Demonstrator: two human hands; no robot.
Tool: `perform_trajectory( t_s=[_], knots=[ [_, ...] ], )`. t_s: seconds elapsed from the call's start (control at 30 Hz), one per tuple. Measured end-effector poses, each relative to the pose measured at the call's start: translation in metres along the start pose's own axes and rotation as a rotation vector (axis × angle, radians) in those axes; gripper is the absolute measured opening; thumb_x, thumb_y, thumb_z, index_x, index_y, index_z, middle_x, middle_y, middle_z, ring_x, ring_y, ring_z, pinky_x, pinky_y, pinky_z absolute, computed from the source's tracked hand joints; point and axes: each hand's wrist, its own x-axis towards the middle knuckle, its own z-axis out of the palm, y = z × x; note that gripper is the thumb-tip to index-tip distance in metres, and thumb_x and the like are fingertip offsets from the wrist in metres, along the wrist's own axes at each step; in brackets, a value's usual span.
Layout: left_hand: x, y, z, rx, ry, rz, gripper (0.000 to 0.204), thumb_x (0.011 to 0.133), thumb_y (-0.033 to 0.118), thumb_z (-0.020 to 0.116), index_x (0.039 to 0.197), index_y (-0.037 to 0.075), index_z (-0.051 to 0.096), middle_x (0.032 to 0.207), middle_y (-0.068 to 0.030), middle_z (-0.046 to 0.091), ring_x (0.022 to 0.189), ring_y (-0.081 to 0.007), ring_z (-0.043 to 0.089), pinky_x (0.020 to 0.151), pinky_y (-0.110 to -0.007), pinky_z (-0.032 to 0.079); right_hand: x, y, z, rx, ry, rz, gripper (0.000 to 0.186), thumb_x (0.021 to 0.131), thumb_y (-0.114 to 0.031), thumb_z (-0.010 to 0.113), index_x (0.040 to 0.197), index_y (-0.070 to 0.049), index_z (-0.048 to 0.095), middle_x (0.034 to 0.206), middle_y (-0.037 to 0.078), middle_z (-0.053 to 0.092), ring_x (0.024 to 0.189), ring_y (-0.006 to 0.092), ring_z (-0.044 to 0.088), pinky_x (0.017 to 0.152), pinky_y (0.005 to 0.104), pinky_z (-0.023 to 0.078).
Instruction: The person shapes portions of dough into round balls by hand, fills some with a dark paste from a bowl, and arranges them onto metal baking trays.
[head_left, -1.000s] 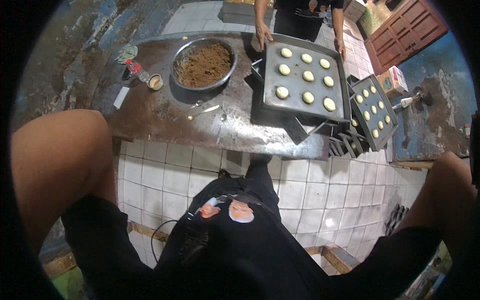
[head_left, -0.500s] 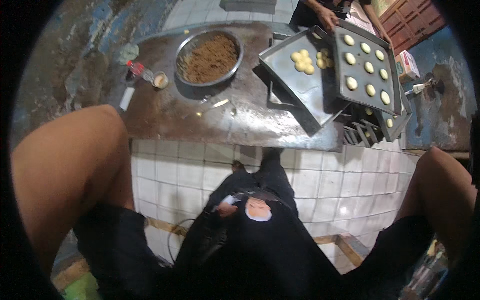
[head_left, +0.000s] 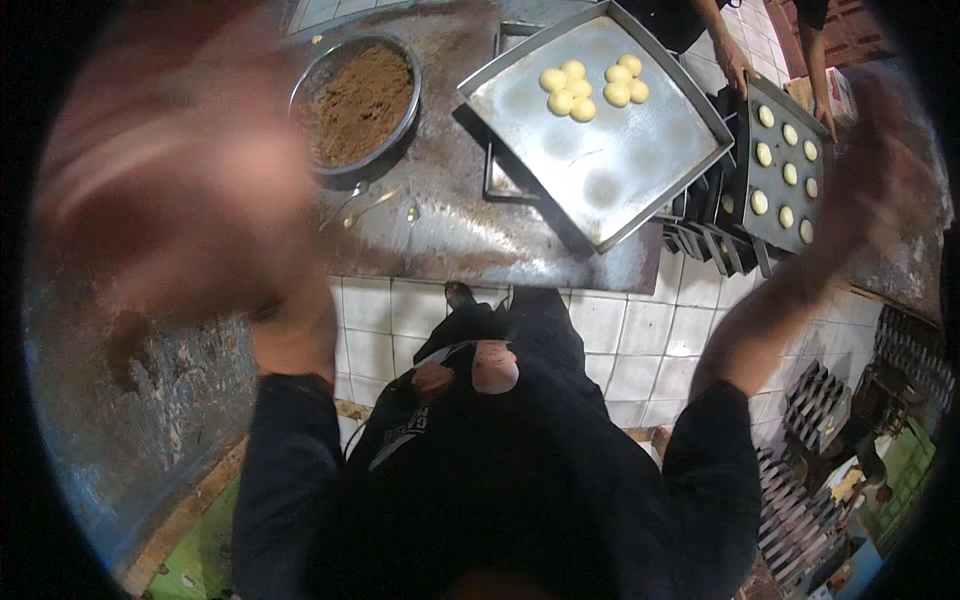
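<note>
My left hand (head_left: 200, 190) is a large blur at the left, in front of a metal bowl (head_left: 412, 125) of brown crumbly filling (head_left: 362, 105). My right hand (head_left: 875, 165) is smeared by motion at the far right, beside a dark tray (head_left: 775, 187) with rows of pale dough pieces (head_left: 790, 174). Another person's hand (head_left: 738, 72) grips that tray's far edge. Between my arms a square metal tray (head_left: 660, 150) lies askew on the table, carrying two clusters of round yellow dough balls (head_left: 568, 90). The fingers of both my hands are too blurred to read.
Spoons (head_left: 372, 207) lie on the worn metal table (head_left: 470, 235) near the bowl. Another tray (head_left: 505, 175) sits under the square one. Stacked trays (head_left: 705, 245) stand at the table's right end. Racks of metal strips (head_left: 800, 520) are at lower right, on the tiled floor.
My hands have come into view, moving fast. The other person's tray of dough has shifted right, away from above the square tray, uncovering its second dough cluster. The whole view has shifted.
</note>
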Motion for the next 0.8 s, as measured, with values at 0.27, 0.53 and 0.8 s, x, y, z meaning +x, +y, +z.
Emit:
perform_trajectory(
  t_s=[0.27, 0.53, 0.8],
  knots=[
    [-0.172, -0.259, 0.277, 0.357, -0.27, -0.632, 0.032, 0.091, 0.014, 0.073, 0.121, 0.003, 0.067, 0.111, -0.0153, 0.064, 0.103, -0.0349, 0.067, 0.092, -0.042, 0.056, -0.105, 0.253, 0.075, 0.422, 0.052, 0.783, 0.03, 0.106, -0.019, 0.066, 0.125, 0.004, 0.07, 0.114, 0.013, 0.075, 0.106, 0.0187, 0.071, 0.096, 0.033, 0.057],
    [-0.201, -0.314, 0.319, 0.432, -0.307, -0.678, 0.01, 0.085, -0.001, 0.061, 0.094, 0.002, 0.065, 0.094, -0.0166, 0.063, 0.091, -0.0386, 0.064, 0.082, -0.05, 0.053, -0.097, 0.272, 0.073, 0.327, -0.057, 0.772, 0.029, 0.104, -0.017, 0.066, 0.123, 0.004, 0.07, 0.112, 0.011, 0.076, 0.104, 0.0164, 0.07, 0.095, 0.0294, 0.053],
    [-0.284, -0.158, 0.146, 0.481, -0.006, -1.125, 0.023, 0.084, 0.003, 0.07, 0.106, -0.001, 0.075, 0.1, -0.0191, 0.071, 0.089, -0.0367, 0.07, 0.081, -0.039, 0.055, -0.032, 0.332, 0.164, -0.269, -0.656, -0.006, 0.031, 0.09, -0.011, 0.073, 0.12, -0.006, 0.069, 0.116, 0.015, 0.071, 0.104, 0.0356, 0.07, 0.086, 0.0431, 0.059]
  ],
)
